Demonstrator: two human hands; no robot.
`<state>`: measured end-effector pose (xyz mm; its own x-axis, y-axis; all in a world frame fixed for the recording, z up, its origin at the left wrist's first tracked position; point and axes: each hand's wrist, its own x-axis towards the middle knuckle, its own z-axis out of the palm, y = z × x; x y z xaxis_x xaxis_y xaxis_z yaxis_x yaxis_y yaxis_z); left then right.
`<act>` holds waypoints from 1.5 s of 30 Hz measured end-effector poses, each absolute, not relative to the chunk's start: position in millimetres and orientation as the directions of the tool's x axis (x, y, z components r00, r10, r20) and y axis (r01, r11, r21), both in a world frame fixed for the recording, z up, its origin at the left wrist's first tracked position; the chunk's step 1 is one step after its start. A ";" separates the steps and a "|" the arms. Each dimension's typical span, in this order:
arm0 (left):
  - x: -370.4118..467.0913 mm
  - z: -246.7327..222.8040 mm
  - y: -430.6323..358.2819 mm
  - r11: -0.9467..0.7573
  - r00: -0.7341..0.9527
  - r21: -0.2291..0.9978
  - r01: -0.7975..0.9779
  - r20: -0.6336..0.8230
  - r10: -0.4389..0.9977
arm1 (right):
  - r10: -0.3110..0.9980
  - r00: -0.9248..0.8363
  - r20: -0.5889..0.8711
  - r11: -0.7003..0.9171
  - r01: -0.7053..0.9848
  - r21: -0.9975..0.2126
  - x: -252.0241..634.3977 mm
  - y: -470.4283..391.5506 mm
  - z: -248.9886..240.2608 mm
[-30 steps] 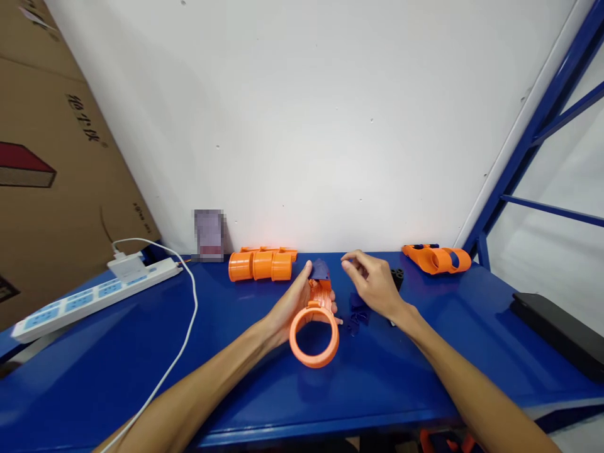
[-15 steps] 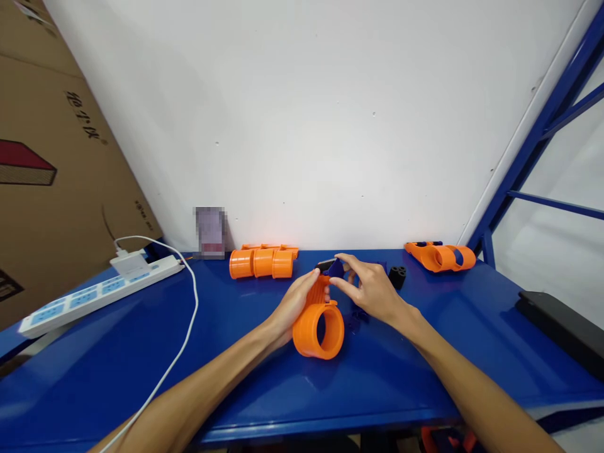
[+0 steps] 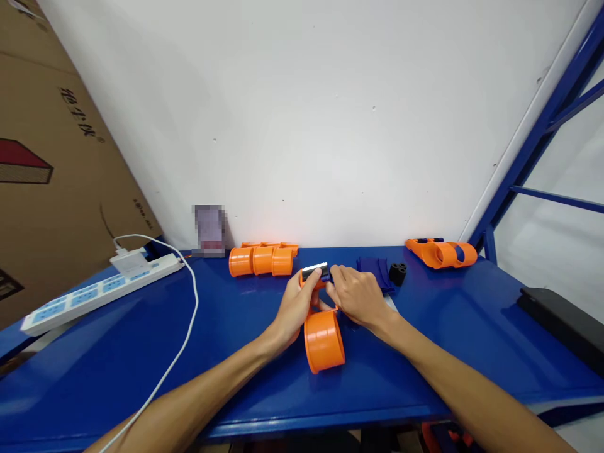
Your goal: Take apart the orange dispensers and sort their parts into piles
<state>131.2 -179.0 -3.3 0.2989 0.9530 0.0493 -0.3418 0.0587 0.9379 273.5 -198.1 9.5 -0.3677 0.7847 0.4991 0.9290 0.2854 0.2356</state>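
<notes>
My left hand (image 3: 293, 309) is closed around an orange plastic part with a wide ring (image 3: 324, 341) hanging at its lower end. Under my left thumb, a black strip with a white toothed edge (image 3: 314, 271) lies across the part's top. My right hand (image 3: 361, 294) has its fingers curled in at the right side of that top end. They press against a small dark blue piece (image 3: 326, 277), mostly hidden by the fingers.
Behind are orange triple rings (image 3: 263, 261) and a blurred box (image 3: 210, 231). Right of my hands lie a blue plastic piece (image 3: 374, 269), a black cylinder cluster (image 3: 397, 273), another orange part (image 3: 438, 253) and a black case (image 3: 561, 324). A power strip (image 3: 101, 292) with a white cable lies left.
The orange part has turned, so its ring now shows its outer side and the toothed strip faces me. My right hand has come lower and its fingers have curled in closer.
</notes>
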 end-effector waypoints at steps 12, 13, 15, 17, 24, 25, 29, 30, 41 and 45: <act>128.6 12.2 -179.5 0.195 0.361 0.925 -0.327 -0.069 0.930 | 0.766 -0.486 0.422 0.389 0.872 0.298 285.0 -181.7 23.0; 129.0 13.2 -180.4 0.198 0.359 0.924 -0.328 -0.072 0.931 | 0.762 -0.491 0.422 0.394 0.869 0.299 285.5 -181.2 23.9; 130.6 14.4 -183.0 0.197 0.352 0.920 -0.339 -0.070 0.934 | 0.757 -0.494 0.428 0.401 0.868 0.293 284.8 -180.2 24.6; 132.2 14.7 -185.6 0.189 0.347 0.916 -0.355 -0.059 0.936 | 0.746 -0.497 0.443 0.409 0.867 0.285 283.1 -179.1 24.2; 114.6 19.0 -171.3 0.208 0.286 0.875 -0.437 -0.084 0.955 | 0.765 -0.220 0.605 0.216 0.973 0.080 330.3 -173.3 38.3; 111.3 20.1 -167.9 0.191 0.251 0.868 -0.459 -0.080 0.965 | 0.756 -0.124 0.643 0.133 0.990 0.035 342.3 -172.5 42.0; 110.1 19.8 -164.5 0.224 0.363 0.857 -0.465 -0.047 0.931 | 0.756 0.099 0.647 0.065 0.972 -0.224 363.3 -169.0 45.1; 111.9 18.1 -165.6 0.236 0.396 0.863 -0.447 -0.045 0.917 | 0.785 0.106 0.610 0.118 0.941 -0.316 360.5 -168.3 42.7; 109.6 8.8 -159.9 0.179 0.327 0.884 -0.432 -0.031 0.944 | 0.978 -0.207 0.002 0.167 0.786 -0.595 322.0 -169.7 18.8; 111.5 6.6 -161.9 0.209 0.366 0.878 -0.431 -0.042 0.930 | 0.984 -0.127 0.124 0.166 0.909 -0.383 323.8 -174.5 18.7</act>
